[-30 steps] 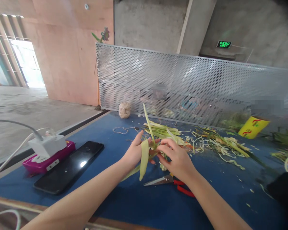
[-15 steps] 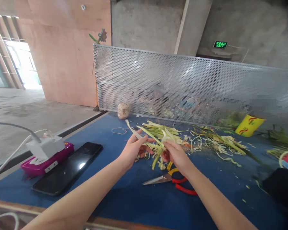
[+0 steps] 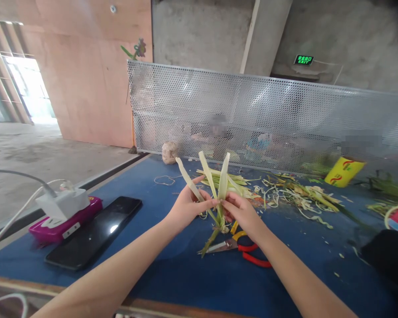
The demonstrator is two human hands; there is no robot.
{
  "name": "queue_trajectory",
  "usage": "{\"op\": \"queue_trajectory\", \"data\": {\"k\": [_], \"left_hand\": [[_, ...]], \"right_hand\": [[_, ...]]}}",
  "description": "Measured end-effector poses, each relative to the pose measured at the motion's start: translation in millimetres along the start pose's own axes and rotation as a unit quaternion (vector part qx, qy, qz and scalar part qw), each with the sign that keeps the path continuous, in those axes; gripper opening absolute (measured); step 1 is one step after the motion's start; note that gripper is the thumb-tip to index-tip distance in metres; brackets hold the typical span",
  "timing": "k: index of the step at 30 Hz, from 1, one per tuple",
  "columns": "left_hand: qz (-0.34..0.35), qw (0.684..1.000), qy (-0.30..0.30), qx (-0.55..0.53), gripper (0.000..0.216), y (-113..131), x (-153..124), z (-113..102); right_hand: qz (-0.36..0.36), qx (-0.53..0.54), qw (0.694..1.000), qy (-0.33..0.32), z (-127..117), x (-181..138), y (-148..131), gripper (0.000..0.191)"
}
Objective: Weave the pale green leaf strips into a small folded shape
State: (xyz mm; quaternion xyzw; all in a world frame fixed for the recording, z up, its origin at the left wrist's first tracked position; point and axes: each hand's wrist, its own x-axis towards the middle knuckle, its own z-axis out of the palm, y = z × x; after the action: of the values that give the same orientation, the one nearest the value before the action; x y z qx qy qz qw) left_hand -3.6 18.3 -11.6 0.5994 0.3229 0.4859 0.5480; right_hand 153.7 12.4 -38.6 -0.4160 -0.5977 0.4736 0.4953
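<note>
Several pale green leaf strips point(image 3: 223, 176) fan upward from between my two hands, their darker stem ends pointing down over the table. My left hand point(image 3: 189, 205) is closed on them, thumb pressed toward the middle. From the other side my right hand point(image 3: 240, 210) pinches the same strips near their base, its fingertips meeting the left thumb. Red-handled scissors point(image 3: 248, 249) lie just below, the blade partly covered by a hanging stem end. Behind the hands rests a pile of similar strips point(image 3: 242, 180), partly hidden by them.
On the left lie a black phone point(image 3: 96, 232) and a magenta power strip point(image 3: 89, 207) with a white charger point(image 3: 64, 203). A wrapped lump point(image 3: 170, 153), plant scraps point(image 3: 305, 194) and a yellow roll point(image 3: 345, 171) line the back, before a perforated metal screen point(image 3: 192, 101). People sit beyond it.
My hands have drawn together. The strips, crossed at a slant before, now stand upright in a fan, and their stem ends hang lower, over the scissors' blade.
</note>
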Motion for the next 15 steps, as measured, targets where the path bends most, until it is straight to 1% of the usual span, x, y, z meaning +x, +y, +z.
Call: {"op": "queue_trajectory", "data": {"k": [2,5,7,8,9,11,13,15], "left_hand": [[0.036,0.998,-0.019,0.049,0.074,-0.7,-2.6,2.3],[0.094,0.987,-0.017,0.128,0.056,2.1,-7.6,5.8],[0.126,0.982,-0.032,0.134,0.05,4.8,-9.9,7.1],[0.121,0.984,-0.045,0.12,0.048,5.5,-10.3,7.3],[0.11,0.988,-0.047,0.095,0.05,5.5,-10.0,7.2],[0.089,0.993,-0.041,0.059,0.061,3.7,-8.0,6.4],[0.085,0.995,-0.019,0.041,0.073,0.3,-4.8,5.2],[0.086,0.996,0.002,0.027,0.081,-3.1,-1.7,4.0]], "right_hand": [[0.002,-0.004,1.0,-0.015,1.1,-0.4,-1.0,0.02],[0.035,0.016,0.999,-0.032,4.1,-0.4,0.1,0.021],[0.062,0.052,0.996,-0.046,6.1,-0.6,1.5,0.024],[0.072,0.073,0.993,-0.053,6.9,-0.9,1.7,0.025],[0.077,0.093,0.991,-0.06,7.5,-1.5,1.5,0.027],[0.073,0.126,0.987,-0.072,8.4,-3.2,-0.3,0.03],[0.063,0.148,0.984,-0.079,9.2,-5.0,-3.3,0.032],[0.059,0.166,0.982,-0.072,10.4,-6.1,-5.7,0.029]]}}
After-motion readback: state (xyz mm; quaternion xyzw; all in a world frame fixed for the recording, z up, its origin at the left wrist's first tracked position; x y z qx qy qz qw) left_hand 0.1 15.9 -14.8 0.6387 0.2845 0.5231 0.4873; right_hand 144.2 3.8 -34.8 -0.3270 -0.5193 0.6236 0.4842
